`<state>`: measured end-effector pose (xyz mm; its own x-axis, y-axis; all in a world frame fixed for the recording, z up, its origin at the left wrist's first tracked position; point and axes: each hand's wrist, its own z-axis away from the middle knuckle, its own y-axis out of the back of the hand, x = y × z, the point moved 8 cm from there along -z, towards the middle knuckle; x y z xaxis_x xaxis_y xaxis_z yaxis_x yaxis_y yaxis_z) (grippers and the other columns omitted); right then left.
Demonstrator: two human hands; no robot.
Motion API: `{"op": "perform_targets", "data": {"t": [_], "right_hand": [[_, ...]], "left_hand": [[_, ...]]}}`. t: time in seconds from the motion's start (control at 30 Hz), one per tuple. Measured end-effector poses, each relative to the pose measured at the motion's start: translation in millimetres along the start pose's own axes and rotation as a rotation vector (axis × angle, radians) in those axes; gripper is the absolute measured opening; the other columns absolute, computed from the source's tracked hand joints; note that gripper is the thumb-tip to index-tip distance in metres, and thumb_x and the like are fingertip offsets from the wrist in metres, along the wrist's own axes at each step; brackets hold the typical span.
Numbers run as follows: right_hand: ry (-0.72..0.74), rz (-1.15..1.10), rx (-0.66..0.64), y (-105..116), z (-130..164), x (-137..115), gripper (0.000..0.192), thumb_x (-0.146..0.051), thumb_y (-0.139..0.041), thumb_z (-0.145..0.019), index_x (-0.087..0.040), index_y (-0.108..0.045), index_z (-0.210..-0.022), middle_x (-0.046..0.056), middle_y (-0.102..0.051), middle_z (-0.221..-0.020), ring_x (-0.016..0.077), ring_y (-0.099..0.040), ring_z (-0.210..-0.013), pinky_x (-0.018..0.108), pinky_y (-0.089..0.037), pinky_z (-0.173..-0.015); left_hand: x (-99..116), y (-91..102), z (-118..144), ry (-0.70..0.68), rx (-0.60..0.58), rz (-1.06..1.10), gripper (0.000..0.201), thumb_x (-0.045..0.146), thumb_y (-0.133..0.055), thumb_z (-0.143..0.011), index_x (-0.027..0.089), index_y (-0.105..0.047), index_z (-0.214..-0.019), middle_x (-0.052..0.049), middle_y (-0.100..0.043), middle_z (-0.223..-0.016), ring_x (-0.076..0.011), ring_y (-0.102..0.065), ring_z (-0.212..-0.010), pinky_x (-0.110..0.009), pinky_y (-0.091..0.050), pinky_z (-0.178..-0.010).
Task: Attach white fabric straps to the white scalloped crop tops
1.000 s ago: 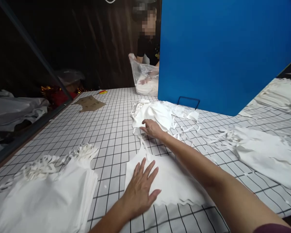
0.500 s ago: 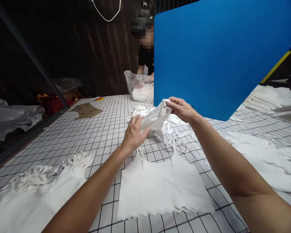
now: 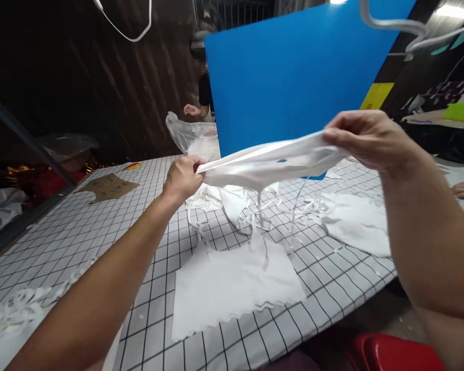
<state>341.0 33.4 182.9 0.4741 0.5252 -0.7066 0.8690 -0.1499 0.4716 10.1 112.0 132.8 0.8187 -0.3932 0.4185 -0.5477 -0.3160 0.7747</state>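
A white strappy garment [image 3: 263, 167] is stretched in the air above the table, its thin straps dangling. My left hand [image 3: 183, 178] pinches one end of it. At the other end my right hand [image 3: 361, 136] grips the cloth between thumb and fingers, held higher and further right. Below lies a white camisole top [image 3: 237, 286], flat on the checked cloth [image 3: 154, 309], with its straps toward the far side and a wavy hem nearest me. Behind it rests a loose heap of white garments [image 3: 232, 201], partly hidden by the held one.
A large blue board [image 3: 286, 87] stands across the table. Behind it a person's hand [image 3: 192, 110] shows near a clear plastic bag [image 3: 181, 129]. White garments [image 3: 355, 221] lie right, strapped pieces [image 3: 19, 314] left, a brown paper pattern [image 3: 110, 186] far left. A red stool [image 3: 398, 353] stands below the edge.
My left hand has closed on the garment's end. Both hands have spread apart and risen, pulling the garment out wide. The view has turned to the right.
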Motion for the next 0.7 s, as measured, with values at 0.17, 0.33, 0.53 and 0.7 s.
{"op": "perform_targets", "data": {"t": [0.17, 0.33, 0.53, 0.7], "right_hand": [[-0.277, 0.055, -0.746, -70.1, 144.1, 57.7, 0.020, -0.039, -0.069, -0.086, -0.025, -0.076, -0.099, 0.006, -0.071, -0.091, 0.0163, -0.066, -0.080, 0.030, -0.051, -0.068], [-0.467, 0.158, -0.735, -105.3, 224.2, 101.7, 0.030, -0.049, -0.063, -0.089, -0.025, -0.073, -0.105, 0.009, -0.071, -0.107, 0.0243, -0.066, -0.095, 0.036, -0.052, -0.081], [-0.300, 0.229, -0.606, -137.1, 203.2, 96.3, 0.041, -0.055, -0.057, -0.091, -0.023, -0.067, -0.116, 0.011, -0.065, -0.114, 0.0249, -0.062, -0.102, 0.036, -0.048, -0.086], [-0.215, 0.395, -0.759, -175.1, 197.7, 103.4, 0.027, -0.044, -0.063, -0.089, -0.020, -0.069, -0.099, 0.012, -0.063, -0.102, 0.0262, -0.058, -0.095, 0.038, -0.045, -0.082]], "left_hand": [[-7.8, -43.5, 113.1, -0.312, -0.257, -0.051, 0.033, 0.021, -0.053, -0.085, 0.017, -0.068, -0.114, -0.011, -0.070, -0.112, -0.0274, -0.064, -0.103, -0.041, -0.055, -0.087], [-24.0, -91.4, 203.1, -0.455, -0.864, 0.116, 0.053, 0.049, -0.068, -0.085, 0.028, -0.058, -0.132, -0.009, -0.055, -0.140, -0.0285, -0.055, -0.124, -0.042, -0.051, -0.100], [-8.4, -111.2, 176.8, -0.406, -0.884, 0.194, 0.039, 0.049, -0.051, -0.096, 0.023, -0.063, -0.123, -0.008, -0.063, -0.125, -0.0239, -0.059, -0.114, -0.039, -0.048, -0.099], [9.2, -146.4, 171.6, -0.436, -0.989, 0.250, 0.030, 0.040, -0.053, -0.095, 0.017, -0.068, -0.108, -0.009, -0.066, -0.109, -0.0214, -0.061, -0.099, -0.034, -0.049, -0.088]]}}
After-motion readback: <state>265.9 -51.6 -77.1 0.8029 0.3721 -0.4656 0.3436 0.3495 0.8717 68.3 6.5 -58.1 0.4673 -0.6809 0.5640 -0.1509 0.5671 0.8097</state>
